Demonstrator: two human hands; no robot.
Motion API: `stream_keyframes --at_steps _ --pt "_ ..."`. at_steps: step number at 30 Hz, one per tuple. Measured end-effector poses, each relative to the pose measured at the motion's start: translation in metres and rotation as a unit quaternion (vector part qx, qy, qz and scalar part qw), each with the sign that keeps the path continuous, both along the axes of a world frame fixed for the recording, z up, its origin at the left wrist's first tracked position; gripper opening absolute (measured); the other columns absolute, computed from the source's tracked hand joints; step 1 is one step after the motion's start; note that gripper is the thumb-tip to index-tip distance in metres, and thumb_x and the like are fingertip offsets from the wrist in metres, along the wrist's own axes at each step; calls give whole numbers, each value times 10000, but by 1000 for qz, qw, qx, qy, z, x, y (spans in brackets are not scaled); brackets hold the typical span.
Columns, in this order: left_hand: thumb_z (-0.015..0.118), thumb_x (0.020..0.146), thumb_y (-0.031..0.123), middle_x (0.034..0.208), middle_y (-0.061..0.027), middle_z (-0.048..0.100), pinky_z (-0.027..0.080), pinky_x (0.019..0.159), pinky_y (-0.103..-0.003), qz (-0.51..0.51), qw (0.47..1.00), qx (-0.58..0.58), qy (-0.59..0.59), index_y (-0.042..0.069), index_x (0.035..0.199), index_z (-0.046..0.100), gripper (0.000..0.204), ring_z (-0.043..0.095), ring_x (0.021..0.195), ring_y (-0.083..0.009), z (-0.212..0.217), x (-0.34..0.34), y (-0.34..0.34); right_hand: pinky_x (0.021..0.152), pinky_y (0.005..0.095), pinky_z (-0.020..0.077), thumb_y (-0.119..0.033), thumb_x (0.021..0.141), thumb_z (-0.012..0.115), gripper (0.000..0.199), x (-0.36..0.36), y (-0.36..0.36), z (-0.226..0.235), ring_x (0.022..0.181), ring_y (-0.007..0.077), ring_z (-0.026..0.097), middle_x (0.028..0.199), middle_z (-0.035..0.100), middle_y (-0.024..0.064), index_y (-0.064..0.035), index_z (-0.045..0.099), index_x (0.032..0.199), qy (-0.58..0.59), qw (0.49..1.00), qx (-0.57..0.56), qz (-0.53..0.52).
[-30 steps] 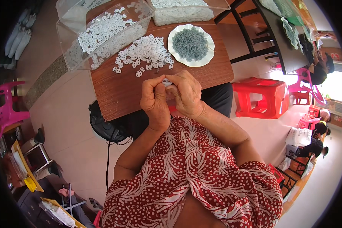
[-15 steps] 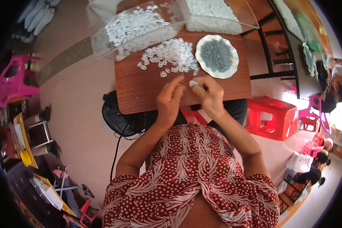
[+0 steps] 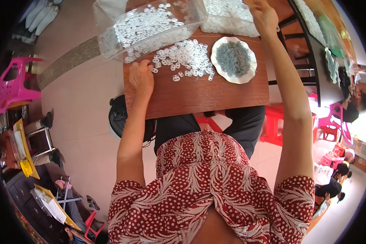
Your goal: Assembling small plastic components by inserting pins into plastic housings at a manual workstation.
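Observation:
My left hand (image 3: 142, 78) rests at the left side of the brown table, its fingers loosely bent and apart. Close to its fingertips lies a small white plastic piece with two holes (image 3: 155, 70), at the edge of a loose pile of such pieces (image 3: 187, 57). Whether the fingers touch that piece I cannot tell. At the far right, my right hand (image 3: 266, 19) reaches over the rim of a clear bin filled with white pieces (image 3: 228, 27). Its fingers stretch out, partly cut off by the picture's top edge, and nothing shows in them.
A scalloped white plate (image 3: 250, 73) holds many small grey metal bits. Left of the full bin stands another clear bin (image 3: 110, 44) with white pieces. The table (image 3: 199, 95) ends just before my knees. A red stool (image 3: 272, 126) stands at right, a black bag (image 3: 118, 116) at left.
My hands were together above the table's near edge, the right pinching a white piece. They have parted: the left to the pile's left side, the right far forward to the right bin.

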State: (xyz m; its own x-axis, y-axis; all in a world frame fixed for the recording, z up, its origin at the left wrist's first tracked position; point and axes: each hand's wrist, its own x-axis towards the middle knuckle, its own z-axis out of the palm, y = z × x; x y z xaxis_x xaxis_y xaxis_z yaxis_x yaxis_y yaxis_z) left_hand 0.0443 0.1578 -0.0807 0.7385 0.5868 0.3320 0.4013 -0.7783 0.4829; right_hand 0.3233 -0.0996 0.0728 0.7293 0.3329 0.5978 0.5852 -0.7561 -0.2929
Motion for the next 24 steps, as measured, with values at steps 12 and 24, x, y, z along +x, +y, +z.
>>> stream_keyframes --at_steps 12,24 --pt "516 774 7 846 -152 486 429 684 -460 -92 992 78 43 30 795 473 53 483 852 -353 -4 7 -5 644 362 471 -54 715 642 123 -168 18 -67 725 300 584 768 601 131 -46 625 836 95 977 24 192" --pt "584 813 99 836 -103 589 445 694 -330 -67 989 -128 -37 24 894 593 111 575 777 -232 34 -38 -25 622 386 454 -18 578 621 133 -220 31 -137 750 311 525 750 513 149 -36 555 693 106 964 -104 219"
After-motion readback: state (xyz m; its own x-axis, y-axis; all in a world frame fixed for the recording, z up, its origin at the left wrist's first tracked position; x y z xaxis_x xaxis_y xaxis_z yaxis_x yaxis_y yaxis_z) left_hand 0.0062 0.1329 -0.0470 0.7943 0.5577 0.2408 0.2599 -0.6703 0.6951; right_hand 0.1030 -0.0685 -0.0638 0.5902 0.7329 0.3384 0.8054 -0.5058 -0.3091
